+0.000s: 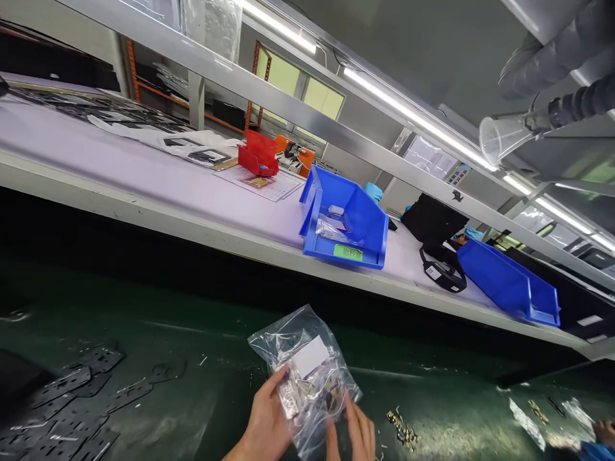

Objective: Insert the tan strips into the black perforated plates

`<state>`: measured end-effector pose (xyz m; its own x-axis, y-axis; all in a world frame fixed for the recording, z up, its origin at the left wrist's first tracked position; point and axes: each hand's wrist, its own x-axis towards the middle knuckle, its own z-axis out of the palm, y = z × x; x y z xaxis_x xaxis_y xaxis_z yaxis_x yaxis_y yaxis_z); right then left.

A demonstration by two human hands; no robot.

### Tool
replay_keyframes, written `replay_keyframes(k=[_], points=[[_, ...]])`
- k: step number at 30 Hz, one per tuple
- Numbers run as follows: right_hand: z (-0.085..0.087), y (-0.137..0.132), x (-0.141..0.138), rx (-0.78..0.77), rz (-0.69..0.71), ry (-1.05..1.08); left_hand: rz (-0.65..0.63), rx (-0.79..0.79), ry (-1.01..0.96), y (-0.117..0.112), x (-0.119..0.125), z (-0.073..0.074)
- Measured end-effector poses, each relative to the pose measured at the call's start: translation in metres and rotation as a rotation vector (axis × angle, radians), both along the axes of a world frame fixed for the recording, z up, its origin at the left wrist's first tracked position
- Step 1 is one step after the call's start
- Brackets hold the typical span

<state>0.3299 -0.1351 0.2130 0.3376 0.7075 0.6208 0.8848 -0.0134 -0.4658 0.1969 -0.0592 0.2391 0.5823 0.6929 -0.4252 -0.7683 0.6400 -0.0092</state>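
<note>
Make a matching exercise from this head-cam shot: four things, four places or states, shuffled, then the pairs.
Things:
1. Clear plastic bag
2. Green label
3. Red plastic bin
4. Small brass-coloured parts

Places or states:
A. On the pale bench, left of the blue bin
B. Held by the left hand and right hand
C. In a loose pile on the green mat
D. On the front of the blue bin

Pairs: 1-B, 2-D, 3-A, 4-C
</note>
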Motion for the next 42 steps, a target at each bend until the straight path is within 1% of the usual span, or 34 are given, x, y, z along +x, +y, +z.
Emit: replay_keyframes(k=[3,6,9,13,16,19,24,27,29,32,34,36,39,42], points=[[0.017,0.006,-0.004,-0.05,0.095,0.119,-0.028,0.042,-0.122,-0.013,0.008,-0.011],[0.031,0.012,-0.006,-0.132,0.18,0.263,-0.021,0.076,-0.209,-0.025,0.011,-0.016],[0.039,0.015,-0.007,-0.144,0.223,0.35,-0.021,0.139,-0.259,-0.032,0.007,-0.013],[0.047,0.017,-0.006,-0.183,0.267,0.427,-0.009,0.189,-0.236,-0.036,0.0,-0.001],[0.053,0.018,-0.004,-0.197,0.253,0.449,-0.004,0.196,-0.234,-0.038,-0.002,0.003],[0.058,0.017,-0.002,-0.202,0.224,0.429,-0.021,0.197,-0.249,-0.04,-0.002,0.004],[0.062,0.015,-0.001,-0.217,0.151,0.361,-0.029,0.203,-0.247,-0.041,-0.003,0.004],[0.062,0.015,0.0,-0.247,0.119,0.37,-0.037,0.216,-0.241,-0.041,-0.003,0.005],[0.063,0.014,0.0,-0.271,0.127,0.42,-0.049,0.222,-0.237,-0.042,-0.004,0.006],[0.063,0.014,-0.001,-0.291,0.173,0.568,-0.046,0.222,-0.224,-0.043,-0.004,0.008],[0.062,0.014,-0.003,-0.272,0.189,0.663,-0.039,0.218,-0.22,-0.043,-0.004,0.009],[0.061,0.015,-0.004,-0.233,0.175,0.729,-0.038,0.223,-0.227,-0.043,-0.004,0.009],[0.059,0.017,-0.003,-0.178,0.139,0.761,-0.022,0.231,-0.212,-0.043,-0.004,0.009],[0.057,0.019,-0.003,-0.166,0.156,0.706,-0.005,0.235,-0.18,-0.044,-0.002,0.009]])
